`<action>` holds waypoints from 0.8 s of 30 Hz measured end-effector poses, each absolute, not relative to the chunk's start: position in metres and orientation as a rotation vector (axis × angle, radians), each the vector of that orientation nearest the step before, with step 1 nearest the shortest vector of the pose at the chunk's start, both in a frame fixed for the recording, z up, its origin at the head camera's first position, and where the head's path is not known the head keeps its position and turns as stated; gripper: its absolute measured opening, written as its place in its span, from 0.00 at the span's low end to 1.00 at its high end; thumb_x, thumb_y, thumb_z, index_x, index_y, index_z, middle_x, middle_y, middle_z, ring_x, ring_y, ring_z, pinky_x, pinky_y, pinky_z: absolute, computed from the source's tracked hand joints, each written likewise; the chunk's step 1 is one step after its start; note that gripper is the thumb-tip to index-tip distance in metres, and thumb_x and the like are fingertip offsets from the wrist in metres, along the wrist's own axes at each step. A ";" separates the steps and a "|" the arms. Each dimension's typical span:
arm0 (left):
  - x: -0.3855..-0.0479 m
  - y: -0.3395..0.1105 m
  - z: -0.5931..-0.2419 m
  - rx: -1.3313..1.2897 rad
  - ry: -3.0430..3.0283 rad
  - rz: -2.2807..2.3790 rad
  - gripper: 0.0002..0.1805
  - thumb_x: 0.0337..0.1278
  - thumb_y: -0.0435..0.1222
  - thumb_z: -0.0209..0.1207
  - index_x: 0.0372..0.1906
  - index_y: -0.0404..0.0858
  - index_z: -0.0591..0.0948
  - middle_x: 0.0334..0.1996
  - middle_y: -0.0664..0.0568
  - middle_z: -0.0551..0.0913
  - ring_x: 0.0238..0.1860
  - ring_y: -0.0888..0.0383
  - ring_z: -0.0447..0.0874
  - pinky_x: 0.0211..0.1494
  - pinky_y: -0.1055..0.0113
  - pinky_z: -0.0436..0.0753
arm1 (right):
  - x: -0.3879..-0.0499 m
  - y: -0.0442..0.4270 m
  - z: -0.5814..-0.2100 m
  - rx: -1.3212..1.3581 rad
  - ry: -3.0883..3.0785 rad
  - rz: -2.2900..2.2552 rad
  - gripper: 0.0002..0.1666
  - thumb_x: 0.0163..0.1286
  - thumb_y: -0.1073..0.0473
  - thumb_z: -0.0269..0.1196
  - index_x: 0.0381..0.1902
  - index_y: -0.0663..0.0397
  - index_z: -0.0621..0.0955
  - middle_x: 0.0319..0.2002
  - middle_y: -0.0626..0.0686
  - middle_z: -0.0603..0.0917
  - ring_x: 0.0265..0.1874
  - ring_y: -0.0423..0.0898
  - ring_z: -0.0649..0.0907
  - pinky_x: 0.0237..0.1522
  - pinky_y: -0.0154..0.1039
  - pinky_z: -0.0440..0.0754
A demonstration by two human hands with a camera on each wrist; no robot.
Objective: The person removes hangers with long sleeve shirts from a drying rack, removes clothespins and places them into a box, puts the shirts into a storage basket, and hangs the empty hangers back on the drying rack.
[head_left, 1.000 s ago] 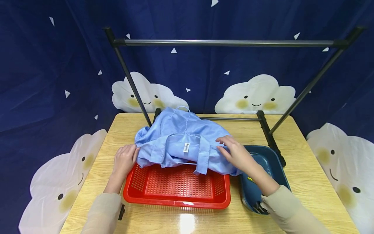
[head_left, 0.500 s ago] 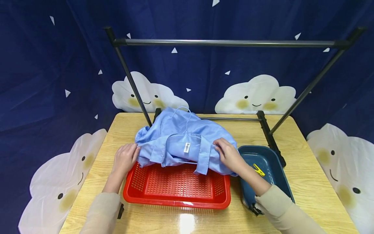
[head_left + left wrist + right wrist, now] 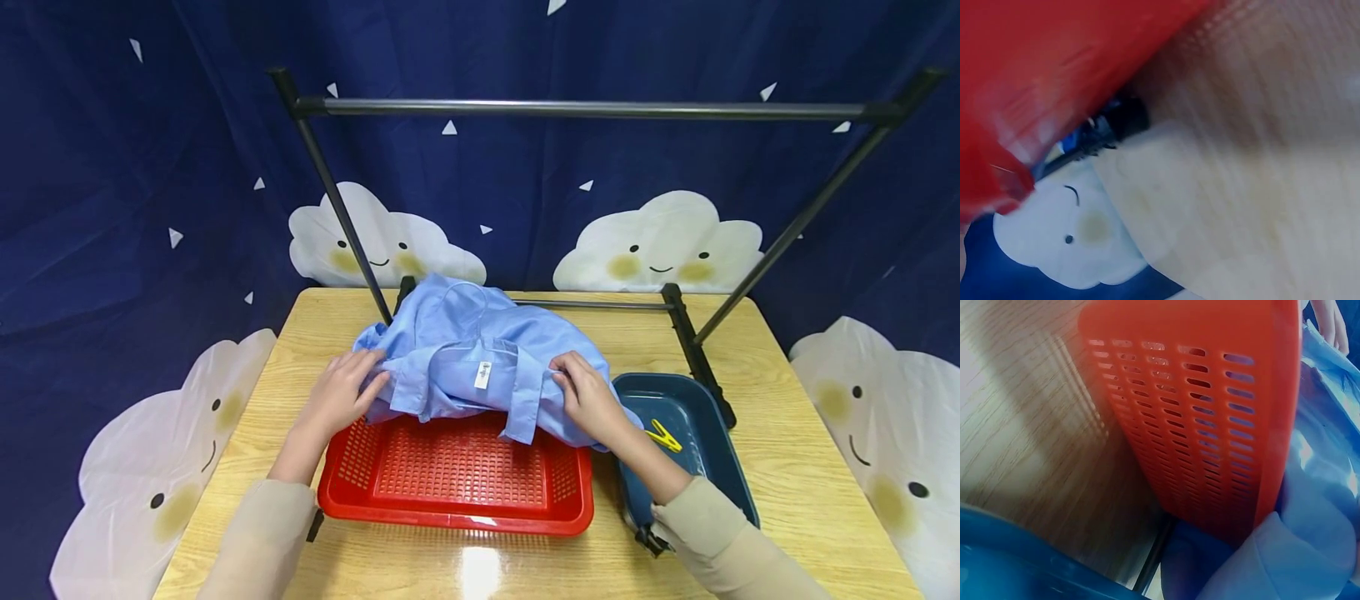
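Note:
A light blue garment (image 3: 562, 333) with a white label (image 3: 483, 374) is bunched over the rear of a red basket (image 3: 453, 521). A thin hanger (image 3: 480, 310) lies within its neckline, hook toward the rack. At the garment's left side, my left hand (image 3: 337, 396) touches the cloth, its thumb and fingers apart. On the other side my right hand (image 3: 592, 404) pinches the cloth's edge between thumb and fingers. The right wrist view shows blue cloth (image 3: 1310, 550) against the basket's slotted wall (image 3: 1197, 412). The left wrist view is blurred, with the basket (image 3: 1054, 62) at upper left.
Right of the basket stands a dark blue tray (image 3: 723, 450) with a yellow clip (image 3: 663, 436) in it. A dark metal rack stands behind, its bar (image 3: 585, 109) high across the view and its foot (image 3: 697, 358) beside the tray. The wooden table (image 3: 810, 500) extends to the right.
My right hand has moved slightly left and closed on the cloth. My left hand has shifted right along the garment, its thumb and fingers parting. The hanger's hook has tipped lower.

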State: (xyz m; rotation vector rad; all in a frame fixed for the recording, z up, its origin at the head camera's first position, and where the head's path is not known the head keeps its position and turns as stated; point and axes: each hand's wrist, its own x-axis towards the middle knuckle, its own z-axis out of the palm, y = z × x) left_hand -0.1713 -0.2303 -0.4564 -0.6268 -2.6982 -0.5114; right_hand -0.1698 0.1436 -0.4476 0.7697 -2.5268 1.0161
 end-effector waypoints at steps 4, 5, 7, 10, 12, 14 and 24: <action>-0.175 -0.221 -0.448 -0.701 -2.771 -0.530 0.22 0.61 0.46 0.51 0.56 0.39 0.73 0.52 0.45 0.77 0.55 0.46 0.72 0.60 0.49 0.65 | -0.169 0.143 -0.447 0.768 -2.515 1.033 0.02 0.66 0.69 0.54 0.36 0.60 0.73 0.33 0.54 0.75 0.33 0.45 0.75 0.37 0.44 0.75; -0.176 -0.219 -0.446 -0.724 -2.780 -0.524 0.22 0.62 0.46 0.51 0.56 0.39 0.73 0.52 0.45 0.77 0.55 0.47 0.72 0.60 0.49 0.65 | -0.170 0.143 -0.447 0.769 -2.511 1.034 0.02 0.66 0.69 0.54 0.36 0.60 0.73 0.33 0.54 0.76 0.33 0.45 0.75 0.37 0.44 0.75; -0.177 -0.215 -0.443 -0.767 -2.793 -0.507 0.20 0.63 0.44 0.50 0.56 0.38 0.72 0.52 0.45 0.77 0.56 0.47 0.72 0.60 0.50 0.65 | -0.170 0.143 -0.447 0.774 -2.501 1.035 0.02 0.66 0.69 0.54 0.36 0.60 0.73 0.33 0.54 0.76 0.33 0.45 0.75 0.37 0.44 0.75; -0.178 -0.211 -0.439 -0.816 -2.787 -0.492 0.16 0.64 0.40 0.49 0.54 0.39 0.73 0.50 0.45 0.78 0.55 0.47 0.73 0.59 0.51 0.66 | -0.170 0.143 -0.447 0.785 -2.484 1.033 0.02 0.66 0.69 0.54 0.35 0.60 0.74 0.33 0.54 0.76 0.32 0.45 0.75 0.36 0.43 0.76; -0.179 -0.208 -0.436 -0.846 -2.769 -0.488 0.12 0.64 0.38 0.49 0.50 0.40 0.73 0.44 0.47 0.79 0.50 0.49 0.76 0.56 0.53 0.69 | -0.170 0.143 -0.447 0.789 -2.472 1.034 0.02 0.66 0.69 0.54 0.35 0.60 0.74 0.33 0.54 0.76 0.32 0.45 0.76 0.36 0.43 0.76; -0.181 -0.206 -0.433 -0.876 -2.743 -0.490 0.06 0.65 0.36 0.48 0.43 0.41 0.72 0.36 0.50 0.78 0.41 0.52 0.77 0.49 0.57 0.73 | -0.171 0.142 -0.447 0.790 -2.464 1.037 0.02 0.65 0.69 0.54 0.35 0.60 0.74 0.33 0.54 0.76 0.32 0.45 0.76 0.35 0.43 0.76; -0.181 -0.190 -0.418 -0.865 -2.723 -0.459 0.06 0.66 0.35 0.44 0.31 0.44 0.66 0.20 0.57 0.63 0.24 0.57 0.66 0.31 0.64 0.66 | -0.171 0.141 -0.442 0.745 -2.423 1.083 0.05 0.62 0.72 0.57 0.33 0.60 0.75 0.32 0.53 0.78 0.31 0.45 0.77 0.36 0.43 0.76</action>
